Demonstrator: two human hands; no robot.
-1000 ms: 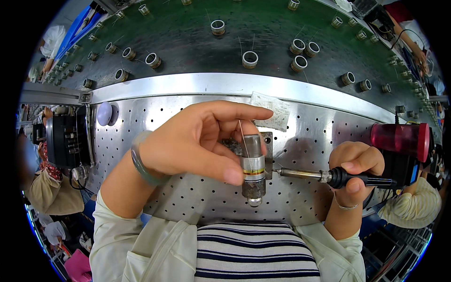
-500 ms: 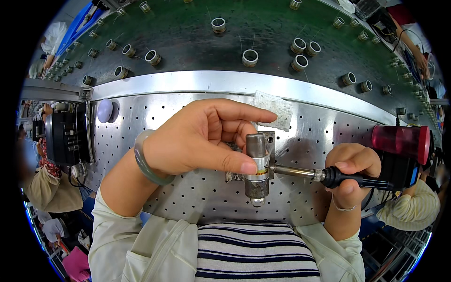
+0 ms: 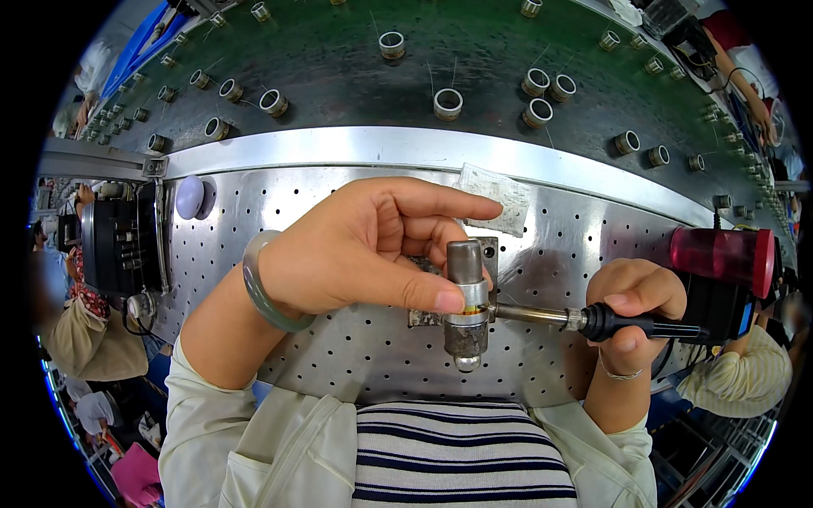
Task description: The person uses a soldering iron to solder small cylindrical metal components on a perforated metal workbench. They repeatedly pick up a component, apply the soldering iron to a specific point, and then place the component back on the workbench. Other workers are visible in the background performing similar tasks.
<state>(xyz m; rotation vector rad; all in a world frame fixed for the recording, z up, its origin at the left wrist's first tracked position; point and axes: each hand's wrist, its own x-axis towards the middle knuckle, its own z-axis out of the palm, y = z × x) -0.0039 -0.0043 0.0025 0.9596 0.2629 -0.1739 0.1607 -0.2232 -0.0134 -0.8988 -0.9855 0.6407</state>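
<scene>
My left hand is closed round a silver metal ring with a narrow yellow band, its thumb pressing on the ring's left side. The ring sits on a dark upright metal cylinder, whose lower end finishes in a shiny rounded tip. A soldering iron with a black handle is gripped in my right hand. Its tip meets the right side of the ring near the yellow band; exact contact there is hard to see. Behind the cylinder stands a metal bracket, partly covered by my fingers.
A perforated metal worktop lies beneath. Beyond its edge runs a dark green belt carrying several metal rings with thin wires. Nearby are a white pad, a purple knob, a red cylinder and a black device.
The cylinder and ring have turned or shifted slightly right against the iron's tip. Rings on the belt have drifted a little left. My right hand has hardly moved.
</scene>
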